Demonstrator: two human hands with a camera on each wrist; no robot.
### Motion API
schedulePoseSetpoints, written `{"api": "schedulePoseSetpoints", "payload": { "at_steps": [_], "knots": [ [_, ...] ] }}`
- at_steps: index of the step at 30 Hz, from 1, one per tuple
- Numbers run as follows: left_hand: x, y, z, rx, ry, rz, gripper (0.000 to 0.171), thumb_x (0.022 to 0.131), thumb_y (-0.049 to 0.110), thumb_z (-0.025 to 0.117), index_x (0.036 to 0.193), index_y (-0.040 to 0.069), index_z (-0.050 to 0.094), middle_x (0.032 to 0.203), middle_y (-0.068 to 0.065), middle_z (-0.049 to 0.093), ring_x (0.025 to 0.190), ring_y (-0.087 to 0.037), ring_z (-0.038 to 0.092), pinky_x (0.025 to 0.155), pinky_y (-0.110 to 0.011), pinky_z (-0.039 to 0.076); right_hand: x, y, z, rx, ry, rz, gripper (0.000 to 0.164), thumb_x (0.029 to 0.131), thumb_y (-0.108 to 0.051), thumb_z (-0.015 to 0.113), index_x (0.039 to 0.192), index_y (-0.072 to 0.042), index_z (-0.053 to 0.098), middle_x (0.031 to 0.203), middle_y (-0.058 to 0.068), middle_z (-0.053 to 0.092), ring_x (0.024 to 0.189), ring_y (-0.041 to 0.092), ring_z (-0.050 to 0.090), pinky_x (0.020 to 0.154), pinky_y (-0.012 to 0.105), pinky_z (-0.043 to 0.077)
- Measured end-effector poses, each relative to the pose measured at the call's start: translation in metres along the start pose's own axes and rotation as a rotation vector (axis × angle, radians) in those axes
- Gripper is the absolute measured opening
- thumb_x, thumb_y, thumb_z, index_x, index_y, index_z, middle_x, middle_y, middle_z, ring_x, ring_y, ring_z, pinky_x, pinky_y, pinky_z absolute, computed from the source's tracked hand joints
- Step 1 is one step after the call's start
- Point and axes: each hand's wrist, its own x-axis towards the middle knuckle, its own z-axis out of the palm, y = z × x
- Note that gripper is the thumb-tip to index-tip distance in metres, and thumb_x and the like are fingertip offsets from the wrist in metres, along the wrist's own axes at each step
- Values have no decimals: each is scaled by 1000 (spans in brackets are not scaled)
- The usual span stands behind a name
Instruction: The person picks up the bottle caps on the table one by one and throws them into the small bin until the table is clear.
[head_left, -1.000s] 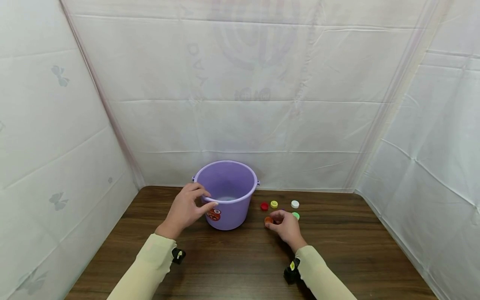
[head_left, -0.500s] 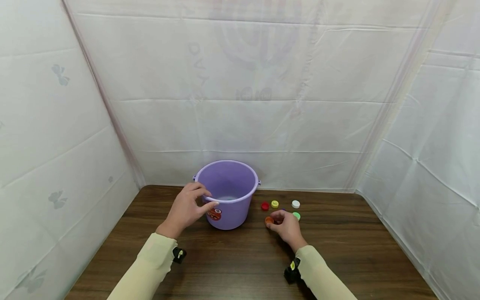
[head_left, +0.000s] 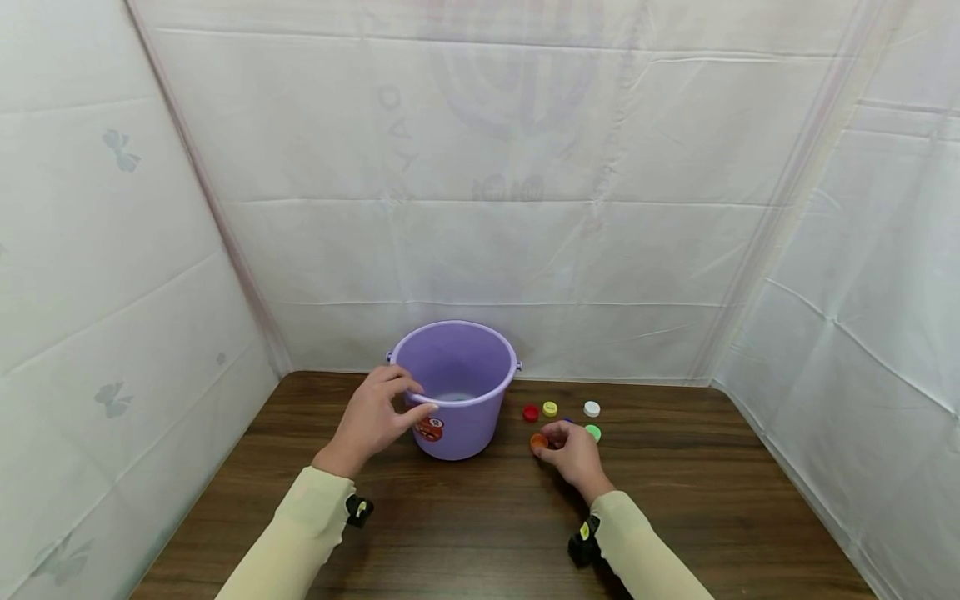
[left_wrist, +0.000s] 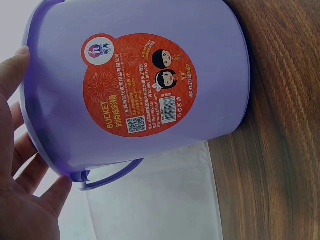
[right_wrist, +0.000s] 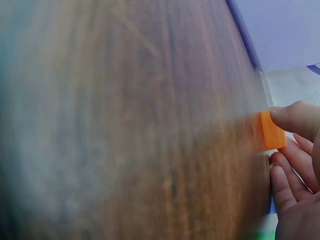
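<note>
A purple bucket [head_left: 465,429] with a red label stands upright on the table. My left hand [head_left: 373,417] grips its near-left rim; in the left wrist view the thumb [left_wrist: 16,62] lies at the rim's edge and the other fingers reach behind it. To the right of the bucket, my right hand [head_left: 576,454] pinches an orange bottle cap [head_left: 538,443] between thumb and fingers. From the right wrist, that orange cap [right_wrist: 273,130] shows close over the wood. Behind this hand peeks a dark blue cap [head_left: 567,421], mostly hidden.
Beyond the right hand lie a red cap [head_left: 530,412], a yellow cap [head_left: 550,408] and a white cap [head_left: 592,408]. A green cap [head_left: 593,432] sits just right of the knuckles. White sheeting [head_left: 480,250] walls the brown table [head_left: 450,533] at the back and sides.
</note>
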Motion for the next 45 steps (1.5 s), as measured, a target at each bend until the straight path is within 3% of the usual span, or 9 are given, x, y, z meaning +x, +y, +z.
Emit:
{"api": "schedulePoseSetpoints", "payload": {
  "at_steps": [15, 45],
  "knots": [
    [0, 0, 0, 3, -13, -14, 29, 78, 37, 90, 89, 15, 75, 96, 1, 65, 98, -19, 58, 84, -39, 52, -1, -2, 0, 13, 11, 12, 25, 79, -8, 88, 101, -6, 75, 100, 6, 76, 93, 20, 70, 85, 41, 58],
    [-1, 0, 0, 2, -12, -13, 29, 78, 38, 90, 89, 15, 75, 96, 1, 65, 100, -21, 58, 86, -41, 52, 0, -1, -5, 160, 96, -20, 27, 76, -1, 88, 98, -1, 74, 94, 12, 76, 85, 21, 75, 75, 30, 62]
  ]
}}
